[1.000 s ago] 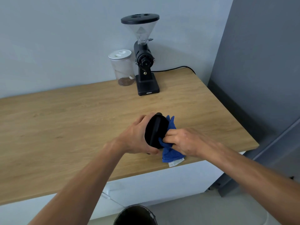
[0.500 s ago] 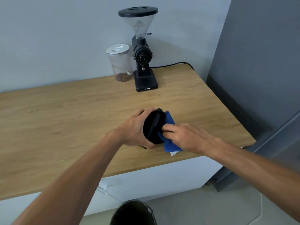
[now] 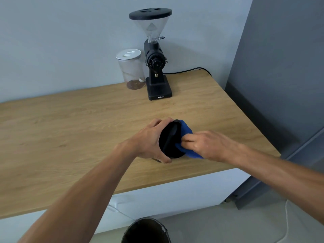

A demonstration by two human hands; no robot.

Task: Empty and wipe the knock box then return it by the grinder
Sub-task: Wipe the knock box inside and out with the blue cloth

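Deeper now — right hand (image 3: 208, 144) hides blue cloth (image 3: 186, 129) inside knock box (image 3: 169, 139).

black knock box (image 3: 169, 140) tipped sideways; grinder (image 3: 155, 55) upright behind.

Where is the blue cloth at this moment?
In the head view the blue cloth is at the open mouth of the knock box, pressed there by the right hand, near the counter's front edge.
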